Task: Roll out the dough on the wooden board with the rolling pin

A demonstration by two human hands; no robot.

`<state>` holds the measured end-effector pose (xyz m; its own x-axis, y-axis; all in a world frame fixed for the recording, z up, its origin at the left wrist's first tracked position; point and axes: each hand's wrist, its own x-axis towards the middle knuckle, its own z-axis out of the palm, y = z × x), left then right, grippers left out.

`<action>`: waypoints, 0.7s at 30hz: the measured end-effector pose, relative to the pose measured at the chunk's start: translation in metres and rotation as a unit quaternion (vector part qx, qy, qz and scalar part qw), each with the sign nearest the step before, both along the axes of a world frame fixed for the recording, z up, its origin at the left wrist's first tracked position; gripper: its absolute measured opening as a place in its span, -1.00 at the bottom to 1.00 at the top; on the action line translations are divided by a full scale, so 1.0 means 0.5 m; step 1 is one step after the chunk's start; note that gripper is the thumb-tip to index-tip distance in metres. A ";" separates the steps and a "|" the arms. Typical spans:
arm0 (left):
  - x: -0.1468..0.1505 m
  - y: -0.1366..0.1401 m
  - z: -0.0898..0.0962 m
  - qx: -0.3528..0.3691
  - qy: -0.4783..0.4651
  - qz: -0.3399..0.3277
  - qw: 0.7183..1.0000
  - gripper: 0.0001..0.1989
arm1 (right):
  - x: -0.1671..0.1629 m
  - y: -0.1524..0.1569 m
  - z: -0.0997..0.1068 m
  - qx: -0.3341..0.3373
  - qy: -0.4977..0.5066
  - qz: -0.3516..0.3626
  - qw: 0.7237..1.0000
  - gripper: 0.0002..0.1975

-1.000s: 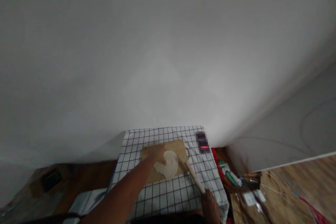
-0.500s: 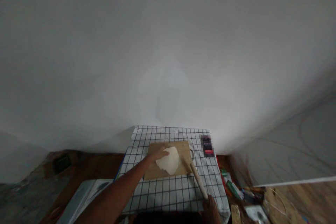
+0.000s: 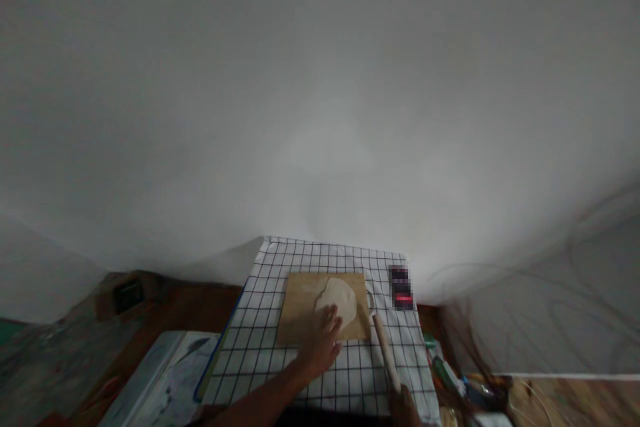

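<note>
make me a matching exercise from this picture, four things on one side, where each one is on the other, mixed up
Things:
1. flat dough
2. rolling pin
3. wooden board
4. left hand

Places:
a. lying on the checked cloth, under the dough
b. on the wooden board, toward its right side
c. at the board's near edge, fingertips touching the dough
d. right of the board, its near end in the right hand

Pairs: 1-b, 2-d, 3-a, 4-c
</note>
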<state>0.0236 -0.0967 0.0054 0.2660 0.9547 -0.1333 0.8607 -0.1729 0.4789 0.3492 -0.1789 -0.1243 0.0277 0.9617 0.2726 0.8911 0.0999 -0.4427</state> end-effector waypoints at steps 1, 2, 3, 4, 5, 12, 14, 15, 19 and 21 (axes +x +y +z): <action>-0.009 0.008 -0.003 0.002 -0.012 0.028 1.000 -0.59 | 0.000 -0.002 0.002 -0.015 0.018 0.006 1.000 -0.79; -0.023 0.024 -0.001 0.001 -0.025 0.061 0.998 -0.68 | 0.000 -0.004 0.004 -0.032 0.041 0.007 0.999 -0.79; -0.038 0.046 0.004 -0.003 -0.029 0.099 0.995 -0.71 | -0.001 -0.007 0.007 -0.048 0.062 0.001 0.997 -0.79; -0.052 0.071 0.011 -0.005 -0.024 0.131 0.991 -0.69 | -0.001 -0.009 0.009 -0.062 0.082 -0.008 0.995 -0.78; -0.065 0.096 0.018 -0.012 -0.017 0.163 0.986 -0.69 | -0.001 -0.010 0.009 -0.071 0.096 -0.017 0.993 -0.79; -0.043 0.191 0.023 -0.102 -0.010 0.242 0.965 -0.48 | 0.003 -0.004 -0.011 -0.092 0.067 0.007 0.994 -0.76; -0.023 0.197 0.022 -0.125 -0.021 0.239 0.963 -0.51 | -0.003 -0.004 0.000 -0.094 0.059 0.006 0.994 -0.73; -0.015 0.199 0.022 -0.134 -0.032 0.236 0.962 -0.53 | -0.009 -0.006 0.009 -0.090 0.059 -0.005 0.994 -0.72; -0.005 0.196 0.020 -0.153 -0.101 0.221 0.958 -0.53 | -0.039 -0.013 0.053 -0.051 0.058 -0.057 0.995 -0.67; -0.005 0.193 0.016 -0.166 -0.150 0.216 0.951 -0.48 | -0.049 -0.012 0.067 -0.044 0.050 -0.056 0.996 -0.69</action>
